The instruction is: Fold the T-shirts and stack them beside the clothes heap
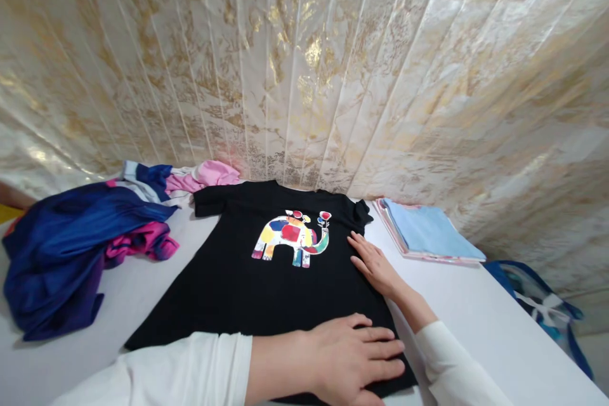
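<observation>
A black T-shirt (228, 292) with a colourful elephant print (291, 235) lies spread out, its neck toward the wall. My left hand (354, 358) rests flat on its lower right part near the hem, fingers stretched out toward the right. Farther up, my right hand (375, 261) lies against the shirt's right side edge, below the sleeve, with its fingers extended and a little apart. Neither hand grasps the cloth. My left forearm covers part of the hem.
Crumpled blue and pink clothes (71, 241) lie on the white table (457, 311) at the left. A folded stack with a light blue top (423, 230) sits at the right. Beyond the right edge is a blue-trimmed clear bag (542, 301). A gold-patterned wall covering (295, 63) rises behind.
</observation>
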Tool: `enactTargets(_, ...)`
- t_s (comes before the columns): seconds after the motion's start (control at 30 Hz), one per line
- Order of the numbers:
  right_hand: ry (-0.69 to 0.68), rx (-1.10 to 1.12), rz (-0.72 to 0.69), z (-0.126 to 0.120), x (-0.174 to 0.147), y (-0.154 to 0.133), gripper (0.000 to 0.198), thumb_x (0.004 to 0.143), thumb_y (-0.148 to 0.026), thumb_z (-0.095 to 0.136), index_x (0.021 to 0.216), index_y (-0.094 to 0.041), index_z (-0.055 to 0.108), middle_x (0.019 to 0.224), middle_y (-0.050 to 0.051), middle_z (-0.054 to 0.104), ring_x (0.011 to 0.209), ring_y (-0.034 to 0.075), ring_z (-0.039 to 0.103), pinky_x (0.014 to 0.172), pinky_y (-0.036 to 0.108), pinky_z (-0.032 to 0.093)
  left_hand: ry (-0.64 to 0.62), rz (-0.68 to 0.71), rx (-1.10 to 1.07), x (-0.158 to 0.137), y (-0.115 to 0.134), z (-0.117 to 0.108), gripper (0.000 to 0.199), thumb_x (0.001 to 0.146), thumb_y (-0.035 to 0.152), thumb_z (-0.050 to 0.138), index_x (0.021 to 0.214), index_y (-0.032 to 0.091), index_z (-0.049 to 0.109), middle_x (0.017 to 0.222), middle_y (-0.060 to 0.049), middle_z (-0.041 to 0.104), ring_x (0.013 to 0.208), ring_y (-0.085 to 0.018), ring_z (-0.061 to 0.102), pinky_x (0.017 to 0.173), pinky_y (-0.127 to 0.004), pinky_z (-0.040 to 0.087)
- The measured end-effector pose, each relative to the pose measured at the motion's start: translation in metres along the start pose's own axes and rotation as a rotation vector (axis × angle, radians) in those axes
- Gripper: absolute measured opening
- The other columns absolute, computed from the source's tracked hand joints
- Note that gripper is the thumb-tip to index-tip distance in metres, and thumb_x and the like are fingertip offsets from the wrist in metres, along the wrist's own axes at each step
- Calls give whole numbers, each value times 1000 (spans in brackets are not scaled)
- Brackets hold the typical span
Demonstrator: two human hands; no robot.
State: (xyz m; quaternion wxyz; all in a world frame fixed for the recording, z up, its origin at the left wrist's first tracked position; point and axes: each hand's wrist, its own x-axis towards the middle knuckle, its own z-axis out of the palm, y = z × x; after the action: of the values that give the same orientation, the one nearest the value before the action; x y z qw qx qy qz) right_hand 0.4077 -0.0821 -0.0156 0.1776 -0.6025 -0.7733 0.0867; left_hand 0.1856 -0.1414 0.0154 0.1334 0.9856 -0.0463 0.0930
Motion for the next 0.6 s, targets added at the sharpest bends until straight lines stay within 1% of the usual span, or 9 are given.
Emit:
enactTargets(0.13,-51,-71,8,2,7,8,53,95,-42,37,146,-25,35,156,5,26,144,19,20,116,46,21,32,25,-54,-4,-2,11,55,98,45,43,142,13,37,152,-6,35,142,-21,26,114,-39,21)
enactTargets(0.23,-50,-50,36,1,20,17,54,95,-42,38,146,-24,35,156,6,26,144,21,18,116,48,20,19,66,-62,-7,-3,17,53,99,39,41,145,14,33,153,-5,32,143,-18,21,116,-38,17)
enactTargets(0.3,-46,-26,35,-2,29,22,54,93,-41,40,144,-23,38,155,7,29,144,22,21,115,49,21,15,92,-34,-7,-4,17,47,101,30,35,145,13,33,153,-5,31,143,-16,20,116,-36,17)
enactTargets(0.37,-52,14,13,-8,35,26,52,91,-40,42,141,-24,44,152,6,36,141,22,28,114,47,25,4,112,8,-4,-7,14,43,101,22,30,142,12,38,153,-4,32,143,-15,23,115,-34,21)
enactTargets(0.4,-52,38,1,-13,36,28,50,91,-40,42,138,-25,47,150,5,40,140,21,31,114,45,27,-7,117,30,-2,-9,10,42,101,22,30,141,12,40,152,-4,33,142,-15,25,113,-32,24)
enactTargets(0.5,1,105,5,-32,32,38,48,92,-37,37,136,-24,50,147,4,45,138,19,36,113,41,31,-5,118,84,4,-18,-1,43,101,31,36,138,11,43,152,-6,34,140,-17,31,109,-31,31)
enactTargets(0.57,69,133,57,-41,28,46,49,93,-36,32,137,-22,49,145,6,47,136,21,40,111,43,34,29,104,122,6,-24,-5,47,100,38,39,137,9,44,151,-8,36,138,-19,34,108,-32,32)
enactTargets(0.6,95,144,88,-43,26,51,48,92,-36,33,135,-21,50,142,8,50,132,22,44,108,44,37,46,99,146,6,-27,-4,48,100,39,39,136,8,45,150,-8,38,137,-20,35,108,-33,33)
